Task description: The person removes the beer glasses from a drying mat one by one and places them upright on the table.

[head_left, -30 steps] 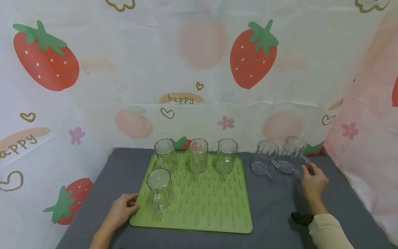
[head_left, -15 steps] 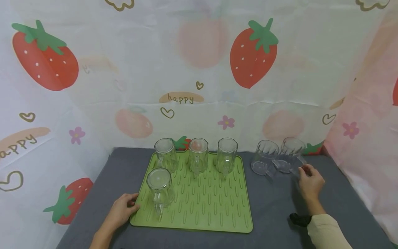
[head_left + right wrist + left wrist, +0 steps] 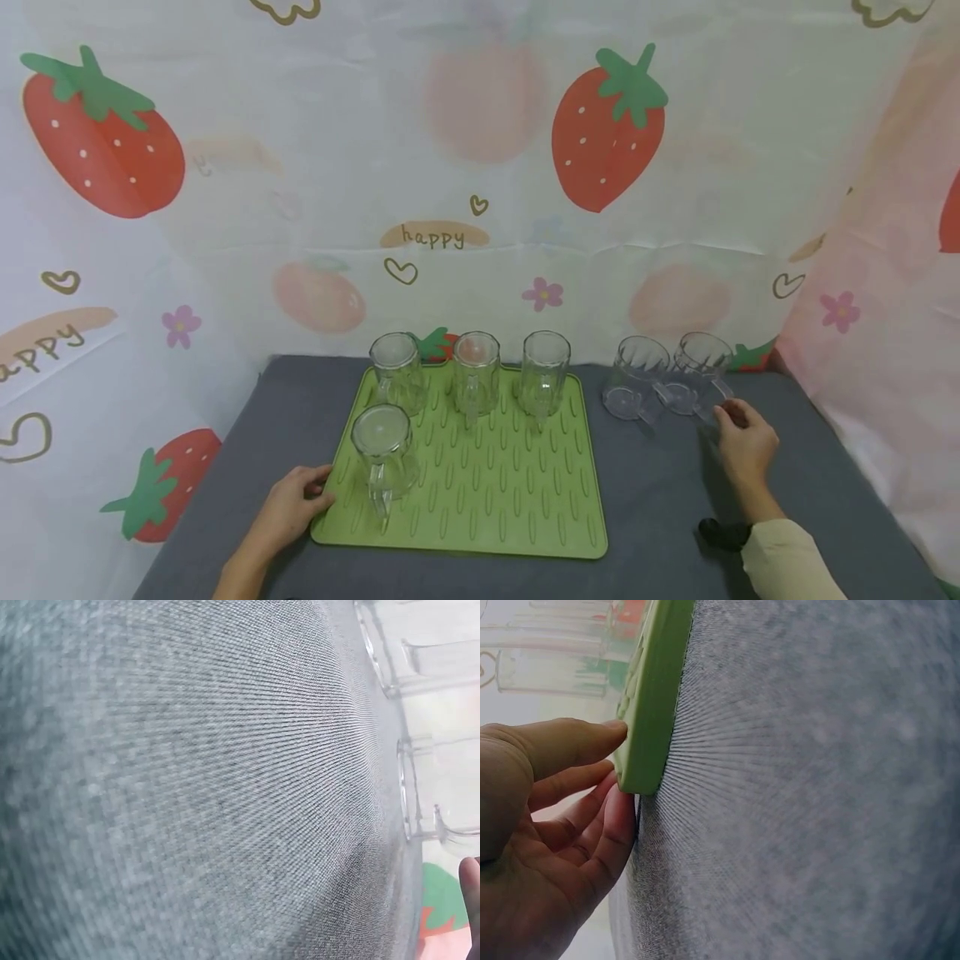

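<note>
A clear glass mug (image 3: 697, 375) is standing at the far right of the grey tabletop (image 3: 645, 517), its transparent walls looking faintly fluted and its handle pointing toward the person. A second mug (image 3: 636, 379) of the same look is standing just beside it, on its left. The right hand (image 3: 750, 446) is reaching in at the first mug's handle, thumb and forefinger bent and close together; whether they are pinching the handle cannot be told. The left hand (image 3: 288, 504) is resting at the left edge of a green ridged mat (image 3: 487, 492), its fingers relaxed and slightly bent, thumb and fingertips touching the edge without gripping. Four thick glass mugs are standing on the mat: three (image 3: 476, 375) are lining its back edge, and one (image 3: 386, 450) is standing nearer the front, at the left, close to the left hand.
</note>
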Motion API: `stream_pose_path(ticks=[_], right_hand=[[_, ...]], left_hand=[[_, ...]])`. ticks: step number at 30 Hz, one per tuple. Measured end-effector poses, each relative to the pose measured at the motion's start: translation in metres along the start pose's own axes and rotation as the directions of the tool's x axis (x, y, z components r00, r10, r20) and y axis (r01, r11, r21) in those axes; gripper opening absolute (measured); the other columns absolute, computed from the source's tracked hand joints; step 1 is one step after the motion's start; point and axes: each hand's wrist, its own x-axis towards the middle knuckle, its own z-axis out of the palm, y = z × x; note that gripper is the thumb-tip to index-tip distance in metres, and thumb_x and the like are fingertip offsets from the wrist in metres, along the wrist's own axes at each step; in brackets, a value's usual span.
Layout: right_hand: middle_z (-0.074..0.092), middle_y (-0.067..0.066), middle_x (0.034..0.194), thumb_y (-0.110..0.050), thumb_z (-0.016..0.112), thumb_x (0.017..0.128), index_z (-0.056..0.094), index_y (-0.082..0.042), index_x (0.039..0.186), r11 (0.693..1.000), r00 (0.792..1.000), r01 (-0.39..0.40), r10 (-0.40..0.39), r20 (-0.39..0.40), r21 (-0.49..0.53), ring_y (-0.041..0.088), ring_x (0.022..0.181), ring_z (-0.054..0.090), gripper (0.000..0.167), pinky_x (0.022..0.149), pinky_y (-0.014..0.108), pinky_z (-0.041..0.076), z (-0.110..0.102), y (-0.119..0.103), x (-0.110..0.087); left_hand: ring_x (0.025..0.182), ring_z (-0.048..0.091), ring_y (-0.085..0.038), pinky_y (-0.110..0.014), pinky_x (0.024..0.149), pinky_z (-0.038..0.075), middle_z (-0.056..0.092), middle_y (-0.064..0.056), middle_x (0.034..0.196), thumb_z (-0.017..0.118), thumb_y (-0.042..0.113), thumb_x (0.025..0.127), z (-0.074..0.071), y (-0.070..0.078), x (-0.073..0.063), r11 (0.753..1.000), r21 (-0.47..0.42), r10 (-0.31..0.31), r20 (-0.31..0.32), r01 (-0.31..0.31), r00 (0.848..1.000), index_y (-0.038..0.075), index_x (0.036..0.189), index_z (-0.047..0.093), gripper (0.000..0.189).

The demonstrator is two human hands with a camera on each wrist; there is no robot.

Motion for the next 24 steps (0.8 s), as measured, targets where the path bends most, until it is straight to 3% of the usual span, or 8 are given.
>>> stream_pose_path(ticks=[5,10,15,21,24], right_hand=[[0.07,0.026,0.094,-0.003,0.071,0.087,0.069,0.01,0.101,1.0,1.0,-0.002,0.002,0.0,-0.002,-0.027,0.064,0.039,0.019,0.06,-0.002,0.032,0.0,0.0,-0.001],[0.065,-0.003,0.079,-0.004,0.073,0.086,0.071,0.008,0.098,1.0,1.0,-0.016,0.016,-0.002,-0.011,-0.025,0.062,0.041,0.017,0.058,-0.001,0.033,-0.001,-0.002,-0.002],[0.063,-0.01,0.079,-0.005,0.072,0.086,0.071,0.007,0.1,0.999,0.999,-0.034,0.034,0.01,0.014,-0.024,0.063,0.043,0.018,0.058,-0.001,0.035,-0.002,-0.004,-0.004],[0.047,-0.036,0.075,-0.01,0.068,0.091,0.07,0.008,0.108,0.994,0.997,-0.071,0.071,0.006,0.086,-0.022,0.065,0.048,0.025,0.058,-0.001,0.04,-0.009,-0.008,-0.005],[0.048,-0.037,0.076,-0.012,0.068,0.091,0.069,0.008,0.111,0.99,0.998,-0.067,0.068,-0.002,0.12,-0.022,0.065,0.05,0.028,0.059,-0.002,0.042,-0.014,-0.015,-0.006]], left_hand=[[0.094,0.065,-0.026,-0.045,0.083,0.054,0.064,-0.019,0.113,0.074,0.008,0.083,-0.001,0.0,0.0,1.0,0.008,0.008,-0.001,-0.008,1.0,-0.01,0.128,0.058,0.051],[0.095,0.065,-0.027,-0.046,0.084,0.054,0.064,-0.02,0.114,0.074,0.008,0.083,-0.002,0.002,0.001,1.0,0.013,0.006,0.005,-0.006,1.0,-0.009,0.129,0.058,0.052],[0.096,0.065,-0.028,-0.046,0.084,0.053,0.063,-0.02,0.114,0.074,0.009,0.083,-0.003,0.003,0.001,1.0,0.018,-0.004,0.012,0.004,1.0,-0.009,0.129,0.057,0.052],[0.095,0.065,-0.027,-0.046,0.084,0.053,0.064,-0.02,0.114,0.074,0.008,0.083,-0.002,0.004,-0.001,1.0,0.011,0.003,0.004,-0.003,1.0,-0.009,0.129,0.057,0.052],[0.096,0.065,-0.027,-0.045,0.084,0.053,0.064,-0.02,0.114,0.074,0.008,0.083,-0.003,0.004,-0.002,1.0,0.001,-0.004,0.002,0.004,1.0,-0.009,0.129,0.058,0.052]])
